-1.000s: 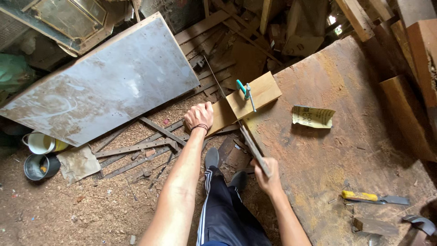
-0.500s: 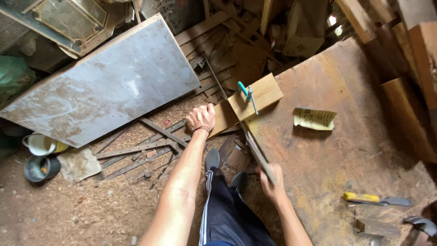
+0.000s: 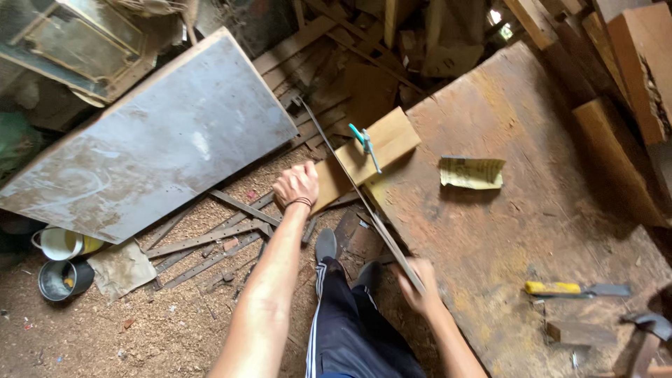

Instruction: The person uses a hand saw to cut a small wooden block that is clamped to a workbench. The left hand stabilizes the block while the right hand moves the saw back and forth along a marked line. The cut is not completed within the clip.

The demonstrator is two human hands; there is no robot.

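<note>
- Far left, lower part of the frame: two round tins [image 3: 61, 260] stand on the sawdust-covered floor, beside a scrap of paper [image 3: 120, 269].
- Upper left: a large grey metal sheet [image 3: 150, 150] lies tilted across the floor, with thin metal strips [image 3: 210, 241] scattered below its lower edge.
- Centre: the left hand [image 3: 297, 184] presses palm-down, fingers curled, on the left end of a wooden board [image 3: 371, 150], which overhangs the edge of the workbench [image 3: 560, 210].
- Centre, slightly right: a teal clamp [image 3: 365, 143] sits on the board near the bench edge.
- A long thin saw blade [image 3: 350, 178] runs diagonally from upper centre down to lower centre, crossing the board just right of the left hand.
- Lower centre: the right hand [image 3: 416, 287] is clenched around the near end of the saw.
- Right of centre: a folded yellowish paper [image 3: 472, 171] lies on the bench.
- Lower right: a yellow-handled chisel [image 3: 574, 288] rests flat on the bench, well apart from both hands.
</note>
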